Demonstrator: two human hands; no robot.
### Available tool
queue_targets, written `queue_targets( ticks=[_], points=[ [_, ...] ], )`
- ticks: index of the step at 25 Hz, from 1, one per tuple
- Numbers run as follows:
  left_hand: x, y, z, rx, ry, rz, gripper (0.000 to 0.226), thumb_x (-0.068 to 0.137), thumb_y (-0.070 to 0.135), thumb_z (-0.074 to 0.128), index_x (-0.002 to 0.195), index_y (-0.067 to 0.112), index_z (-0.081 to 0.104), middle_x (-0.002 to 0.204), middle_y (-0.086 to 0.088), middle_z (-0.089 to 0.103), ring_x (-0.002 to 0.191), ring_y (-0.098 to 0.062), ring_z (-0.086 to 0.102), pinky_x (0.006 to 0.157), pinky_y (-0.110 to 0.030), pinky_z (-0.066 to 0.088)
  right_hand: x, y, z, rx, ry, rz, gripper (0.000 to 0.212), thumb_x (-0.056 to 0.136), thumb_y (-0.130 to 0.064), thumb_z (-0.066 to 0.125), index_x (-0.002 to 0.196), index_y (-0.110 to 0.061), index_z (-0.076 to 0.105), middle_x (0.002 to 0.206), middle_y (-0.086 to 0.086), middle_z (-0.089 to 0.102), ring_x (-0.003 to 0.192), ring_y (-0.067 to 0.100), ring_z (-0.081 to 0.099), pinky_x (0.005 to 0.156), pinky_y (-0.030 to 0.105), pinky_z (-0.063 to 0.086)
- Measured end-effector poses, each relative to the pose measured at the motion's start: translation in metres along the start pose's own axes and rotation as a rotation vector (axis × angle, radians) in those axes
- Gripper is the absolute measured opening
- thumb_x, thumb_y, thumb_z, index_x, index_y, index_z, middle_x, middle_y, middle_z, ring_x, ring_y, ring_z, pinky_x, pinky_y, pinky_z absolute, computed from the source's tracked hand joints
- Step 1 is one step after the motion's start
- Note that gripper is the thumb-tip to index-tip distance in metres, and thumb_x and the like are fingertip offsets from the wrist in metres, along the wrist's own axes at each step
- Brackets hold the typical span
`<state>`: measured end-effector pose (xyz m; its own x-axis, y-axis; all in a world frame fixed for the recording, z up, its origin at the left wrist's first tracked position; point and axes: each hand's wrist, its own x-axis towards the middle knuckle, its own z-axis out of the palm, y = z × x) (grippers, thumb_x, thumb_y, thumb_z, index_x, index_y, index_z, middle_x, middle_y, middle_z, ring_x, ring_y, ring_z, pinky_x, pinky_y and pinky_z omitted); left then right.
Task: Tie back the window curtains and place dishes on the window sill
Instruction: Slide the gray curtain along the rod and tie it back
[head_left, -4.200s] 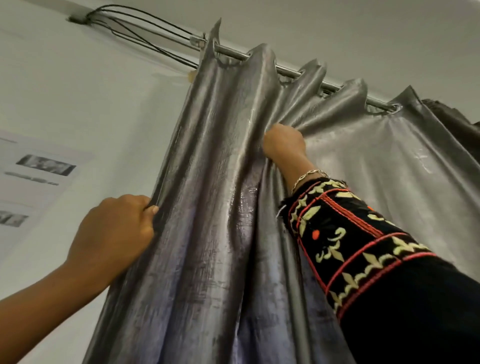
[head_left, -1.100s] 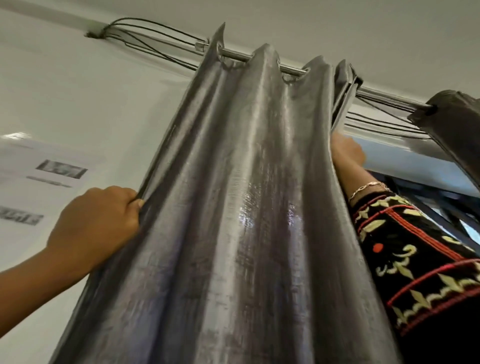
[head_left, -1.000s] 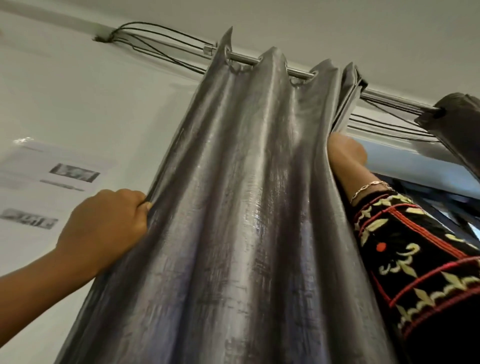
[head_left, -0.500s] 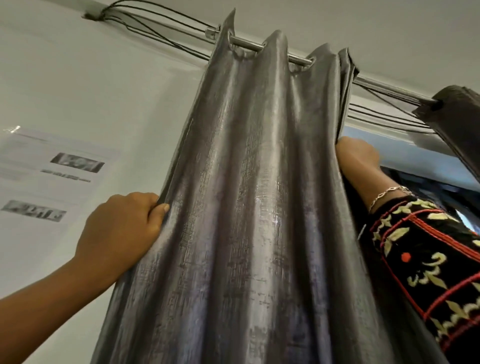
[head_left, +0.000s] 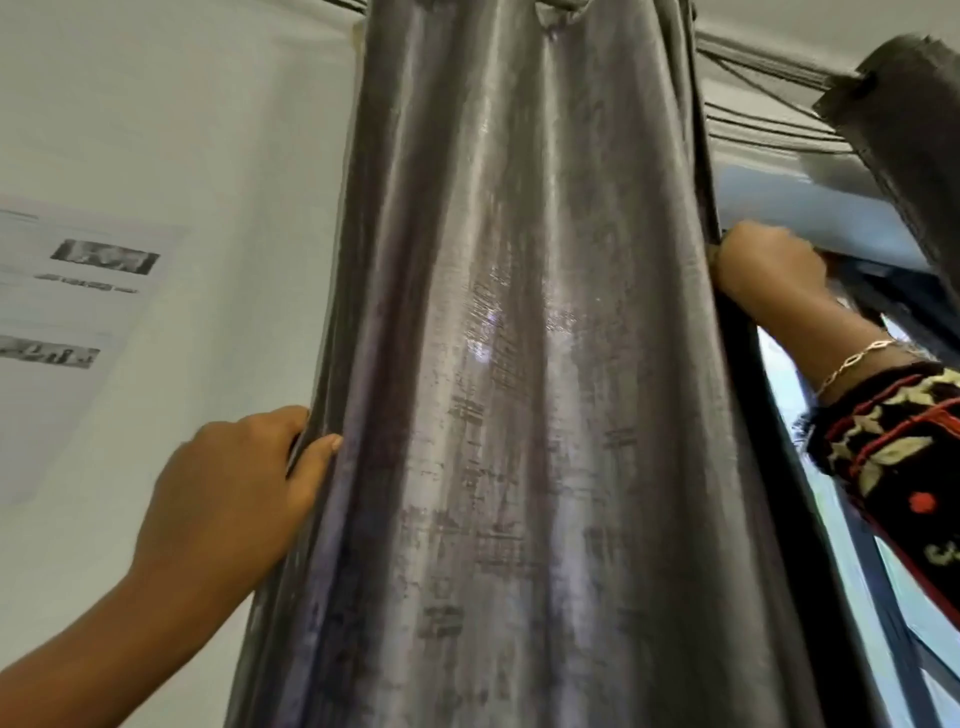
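Observation:
A shiny grey curtain (head_left: 519, 364) hangs bunched in folds down the middle of the view. My left hand (head_left: 228, 488) pinches its left edge, thumb on the front and fingers behind. My right hand (head_left: 769, 270), with a thin bracelet and an embroidered black sleeve, grips the curtain's right edge higher up. A second dark curtain (head_left: 914, 119) hangs at the upper right. Part of the window (head_left: 810, 415) shows between the two curtains. No dishes or window sill are in view.
A white wall (head_left: 208, 130) lies to the left with a printed paper sheet (head_left: 67, 322) stuck on it. Black cables (head_left: 753, 119) run along the top between the two curtains. Dark window frame bars (head_left: 883, 597) show at the lower right.
The left curtain has been gathered from spread wide into a tight bunch, uncovering the window at the right. My right hand has dropped lower on the edge; the view has tilted down, hiding the rod.

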<state>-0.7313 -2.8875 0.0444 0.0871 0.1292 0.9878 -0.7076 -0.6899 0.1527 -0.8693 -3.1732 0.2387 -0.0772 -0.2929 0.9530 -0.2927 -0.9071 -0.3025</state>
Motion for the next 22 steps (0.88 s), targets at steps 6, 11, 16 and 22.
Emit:
queue_targets(
  ticks=[6, 11, 16, 22],
  points=[
    [-0.033, 0.047, 0.009, -0.056, 0.193, -0.217, 0.034, 0.086, 0.027, 0.056, 0.115, 0.01, 0.049, 0.092, -0.025, 0.065, 0.074, -0.043, 0.059, 0.069, -0.05, 0.051, -0.022, 0.044, 0.007, 0.168, -0.052, -0.061, 0.036, 0.091, -0.027, 0.052, 0.109, 0.004, 0.056, 0.117, 0.03, 0.056, 0.11, 0.044, 0.052, 0.086, 0.04, 0.042],
    [-0.062, 0.091, 0.02, -0.13, 0.233, -0.261, 0.058, 0.087, 0.013, 0.058, 0.137, 0.001, 0.032, 0.133, -0.026, 0.044, 0.118, -0.043, 0.045, 0.097, -0.052, 0.039, -0.065, 0.081, 0.026, 0.272, -0.245, -0.091, 0.014, 0.082, -0.013, 0.057, 0.093, -0.004, 0.059, 0.096, 0.023, 0.06, 0.098, 0.038, 0.057, 0.07, 0.033, 0.037],
    [-0.104, 0.172, 0.023, -0.222, 0.149, -0.046, 0.054, 0.086, 0.021, 0.048, 0.134, -0.001, 0.036, 0.141, -0.019, 0.037, 0.135, -0.032, 0.031, 0.11, -0.052, 0.026, -0.111, 0.121, 0.039, 0.423, -0.328, -0.013, 0.02, 0.08, -0.009, 0.054, 0.065, -0.011, 0.042, 0.073, 0.01, 0.047, 0.075, 0.026, 0.043, 0.065, 0.031, 0.031],
    [-0.188, 0.293, 0.033, -0.505, -0.082, 0.24, 0.036, 0.083, 0.029, 0.047, 0.116, 0.02, 0.057, 0.14, 0.005, 0.045, 0.135, -0.008, 0.034, 0.108, -0.018, 0.03, -0.174, 0.158, 0.039, 0.544, -0.363, -0.025, 0.011, 0.078, -0.017, 0.059, 0.072, -0.014, 0.051, 0.064, 0.006, 0.05, 0.073, 0.031, 0.053, 0.061, 0.031, 0.035]
  ],
)
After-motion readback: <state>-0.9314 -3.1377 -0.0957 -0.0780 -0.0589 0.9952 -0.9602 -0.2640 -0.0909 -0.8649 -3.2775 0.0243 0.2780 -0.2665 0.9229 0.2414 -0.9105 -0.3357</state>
